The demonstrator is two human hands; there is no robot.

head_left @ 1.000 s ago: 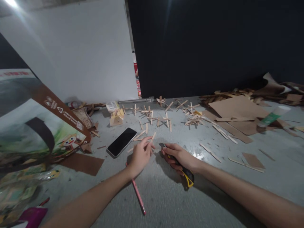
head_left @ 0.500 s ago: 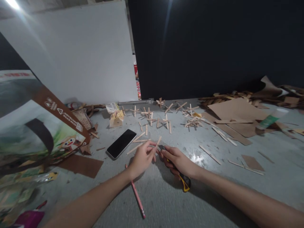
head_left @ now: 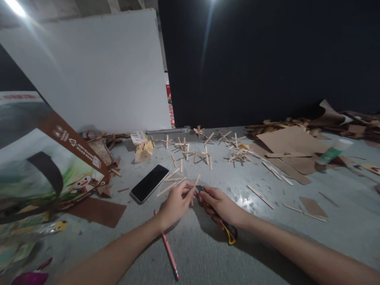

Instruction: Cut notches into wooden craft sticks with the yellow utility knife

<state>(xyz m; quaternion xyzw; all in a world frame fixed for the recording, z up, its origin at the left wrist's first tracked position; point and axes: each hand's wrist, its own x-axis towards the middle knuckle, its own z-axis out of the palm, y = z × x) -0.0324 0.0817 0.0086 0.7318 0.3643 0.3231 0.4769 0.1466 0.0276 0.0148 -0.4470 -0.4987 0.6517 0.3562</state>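
My left hand [head_left: 177,201] pinches a short flat wooden stick [head_left: 197,181] that slants up from between the fingertips. My right hand [head_left: 222,206] is wrapped round a black and yellow utility knife [head_left: 230,233]. The knife's dark front end points at the stick, close to the left fingertips; whether its blade touches the wood I cannot tell. Beneath my left forearm lies a pink pencil [head_left: 170,253]. A black-screened phone [head_left: 150,183] rests left of my left hand, with several loose wooden sticks [head_left: 166,189] beside it.
Several crossed-stick pieces [head_left: 206,154] stand towards the back of the grey table [head_left: 204,257]. Brown cardboard [head_left: 292,142] and a glue stick [head_left: 335,151] lie at the right. A large printed bag [head_left: 50,154] rises on the left. White and black panels close off the back.
The knife's tip has come closer to the stick in my left hand. Both hands keep their grips. The whole view has shifted slightly.
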